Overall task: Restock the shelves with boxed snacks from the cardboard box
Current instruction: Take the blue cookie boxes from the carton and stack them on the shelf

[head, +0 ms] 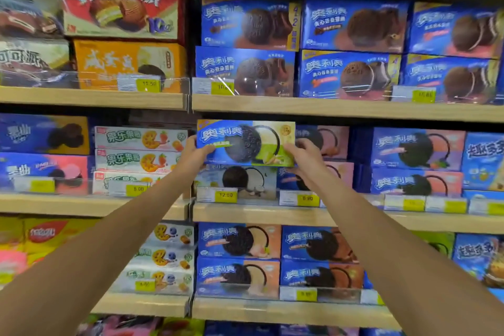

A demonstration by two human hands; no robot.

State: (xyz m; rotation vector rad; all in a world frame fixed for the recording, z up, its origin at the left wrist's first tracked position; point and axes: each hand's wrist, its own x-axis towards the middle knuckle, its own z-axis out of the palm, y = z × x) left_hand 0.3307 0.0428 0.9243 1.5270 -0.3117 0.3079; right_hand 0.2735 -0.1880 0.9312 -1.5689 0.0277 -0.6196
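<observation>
A blue and green cookie box (245, 142) is held up at the middle shelf, its printed face toward me. My left hand (195, 154) grips its lower left corner and my right hand (302, 157) grips its lower right corner. The box sits just above a pale blue and white cookie box (240, 180) that stands on the middle shelf (272, 213). Whether the held box rests on that one I cannot tell. The cardboard box is not in view.
Wooden shelves run across the whole view, packed with snack boxes. Blue and pink cookie boxes (417, 163) stand to the right of my hands, white fruit-biscuit boxes (139, 150) to the left. Yellow price tags (225, 196) line the shelf fronts behind clear plastic rails.
</observation>
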